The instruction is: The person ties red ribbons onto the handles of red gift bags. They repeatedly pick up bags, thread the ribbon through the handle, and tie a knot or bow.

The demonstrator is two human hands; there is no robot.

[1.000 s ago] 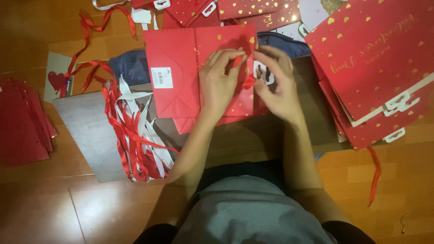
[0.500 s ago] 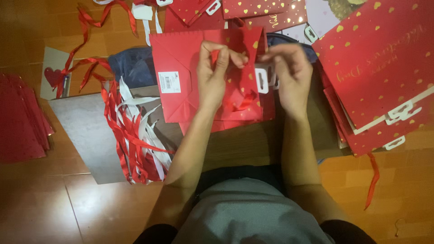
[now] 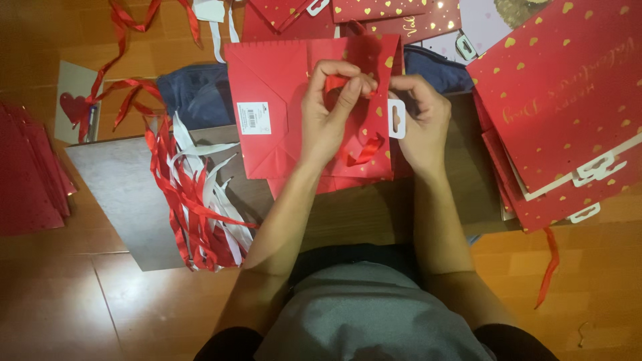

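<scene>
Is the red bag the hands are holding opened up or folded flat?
Folded flat. The red paper bag lies flat on the board, its creased bottom flap showing, while the left hand and right hand pinch ribbon at its edge.

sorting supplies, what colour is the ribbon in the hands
Red ribbon, held by both hands against the red gift bag; head view shows it.

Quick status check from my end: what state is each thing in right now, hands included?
Left hand: fingers pinching the red ribbon at the bag's top.
Right hand: fingers gripping the bag's upper edge.
Red gift bag: folded flat, lying on the board.
Red ribbon: looped, hanging loose below the hands.
Ribbon pile: loose, tangled red and white strips.
Bag stack: flat, piled at right.
</scene>
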